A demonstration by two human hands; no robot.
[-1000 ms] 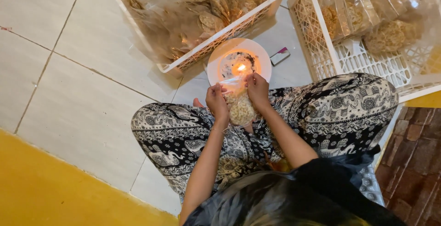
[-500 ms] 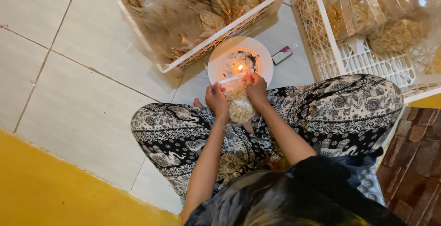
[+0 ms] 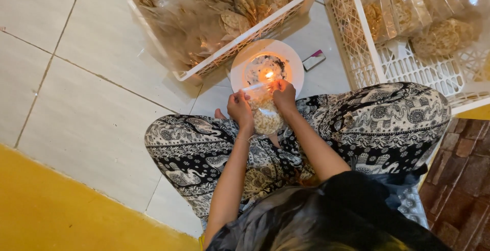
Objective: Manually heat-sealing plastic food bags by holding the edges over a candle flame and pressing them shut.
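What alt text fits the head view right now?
Seated cross-legged on a tiled floor, a person's left hand and right hand hold a clear snack bag at a candle flame on a white plate, with white crates behind.

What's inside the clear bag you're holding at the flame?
Pale round crackers fill the clear bag, held by the left hand and right hand. The hands cover its upper corners.
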